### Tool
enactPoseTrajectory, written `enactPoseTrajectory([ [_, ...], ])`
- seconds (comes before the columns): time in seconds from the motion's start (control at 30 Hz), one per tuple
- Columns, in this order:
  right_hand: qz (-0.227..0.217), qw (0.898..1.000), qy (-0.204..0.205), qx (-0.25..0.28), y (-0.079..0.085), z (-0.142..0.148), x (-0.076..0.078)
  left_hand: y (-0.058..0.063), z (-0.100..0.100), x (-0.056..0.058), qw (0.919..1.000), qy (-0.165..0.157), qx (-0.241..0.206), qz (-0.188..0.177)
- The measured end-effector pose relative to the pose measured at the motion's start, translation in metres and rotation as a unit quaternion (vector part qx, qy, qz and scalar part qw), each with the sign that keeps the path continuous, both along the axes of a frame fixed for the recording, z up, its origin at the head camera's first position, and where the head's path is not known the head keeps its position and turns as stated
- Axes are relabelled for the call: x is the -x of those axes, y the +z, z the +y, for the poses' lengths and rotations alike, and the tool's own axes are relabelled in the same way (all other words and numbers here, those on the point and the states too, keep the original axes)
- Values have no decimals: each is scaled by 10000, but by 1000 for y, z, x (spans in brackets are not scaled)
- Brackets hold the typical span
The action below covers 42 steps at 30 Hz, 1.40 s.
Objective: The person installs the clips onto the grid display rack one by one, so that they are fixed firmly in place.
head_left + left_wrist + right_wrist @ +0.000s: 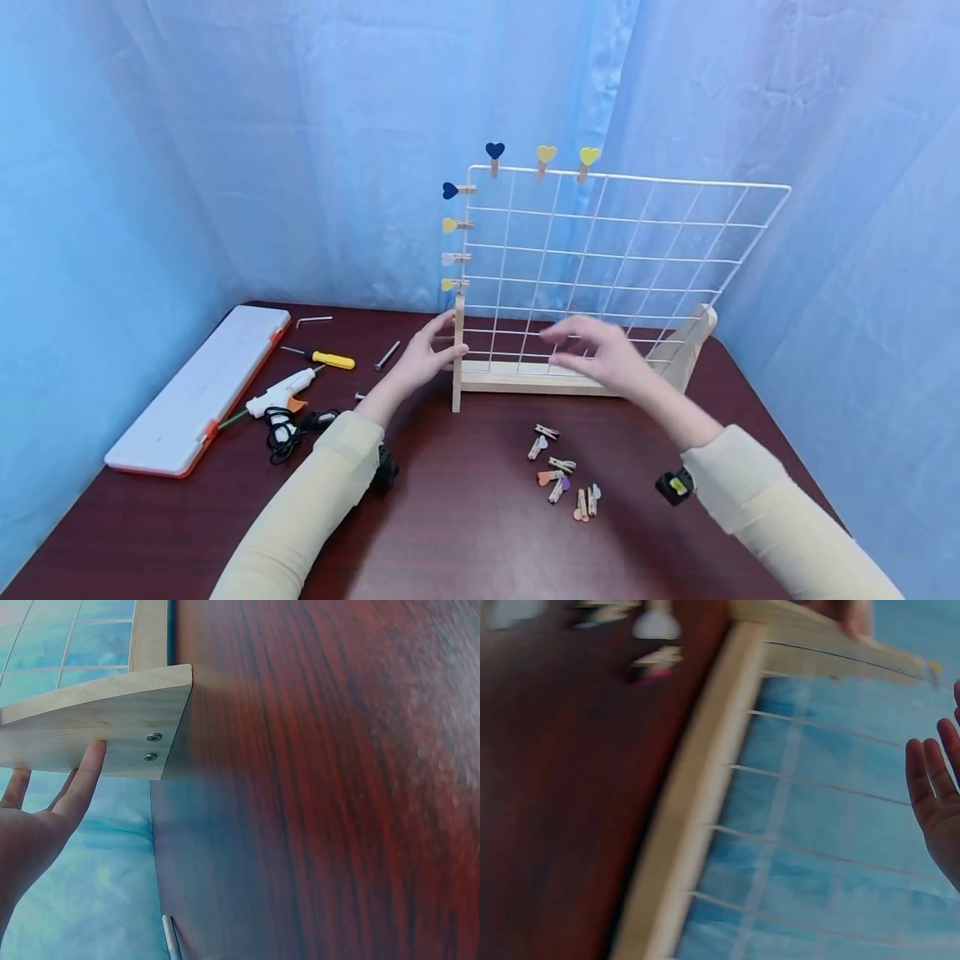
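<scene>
A white wire grid (592, 250) stands in a wooden stand, whose left side panel (120, 727) shows two screw heads on its outer face. My left hand (420, 358) rests against that panel, its extended fingers (88, 776) touching the wood. Empty and raised, my right hand (600, 354) hovers before the lower grid with its fingers (934, 772) loosely bent. Heart-topped clothespins line the grid's left edge and top-left, among them a dark blue one (495, 152) and a yellow one (588, 158). Several loose clothespins (558, 467) lie on the table below.
On the left of the dark red table (465, 533) lie a flat white case (195, 387), a white glue gun (281, 393) with a black cord, a yellow screwdriver (333, 360), a hex key (313, 320) and a bolt (387, 356). Blue curtains hang behind.
</scene>
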State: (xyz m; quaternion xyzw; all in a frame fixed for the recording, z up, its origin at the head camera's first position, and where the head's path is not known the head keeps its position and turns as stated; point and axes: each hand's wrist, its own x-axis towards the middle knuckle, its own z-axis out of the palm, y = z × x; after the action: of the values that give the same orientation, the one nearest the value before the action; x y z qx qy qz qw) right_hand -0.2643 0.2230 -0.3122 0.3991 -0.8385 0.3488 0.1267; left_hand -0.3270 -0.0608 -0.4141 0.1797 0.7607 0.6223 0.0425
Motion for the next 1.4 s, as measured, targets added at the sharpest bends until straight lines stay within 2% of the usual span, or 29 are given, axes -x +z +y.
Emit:
enactPoseTrajectory([
  [0.13,-413,9977,216,-489,-55,14,13,12,0,-9,10000,-27,-50,-79],
  [0.23,-783,9926,344,-866,-84,24,16,18,1,-15,9999,-47,-26,-95],
  [0.37,-1031,9864,489,-1185,-113,36,18,21,1,-19,9999,-71,-4,-98],
  [0.5,-1297,9823,613,-1207,-132,43,18,21,1,-18,9999,-83,-31,-98],
  [0.6,-1370,9800,613,-1303,-138,44,17,20,2,-17,9999,-97,-62,-114],
  [0.87,-959,9811,476,-1611,-144,40,16,20,3,-17,9999,-106,-86,-99],
  [0.97,-947,9810,374,-1650,-143,41,16,20,3,-17,9999,-98,-52,-131],
  [1.2,-1561,9782,49,-1367,-127,43,15,20,2,-17,9998,-77,-49,-177],
  [1.33,-1581,9783,-17,-1338,-115,42,14,20,1,-16,9999,-60,-60,-128],
  [1.4,-1493,9799,-185,-1308,-108,41,13,20,1,-16,9999,-56,-66,-125],
])
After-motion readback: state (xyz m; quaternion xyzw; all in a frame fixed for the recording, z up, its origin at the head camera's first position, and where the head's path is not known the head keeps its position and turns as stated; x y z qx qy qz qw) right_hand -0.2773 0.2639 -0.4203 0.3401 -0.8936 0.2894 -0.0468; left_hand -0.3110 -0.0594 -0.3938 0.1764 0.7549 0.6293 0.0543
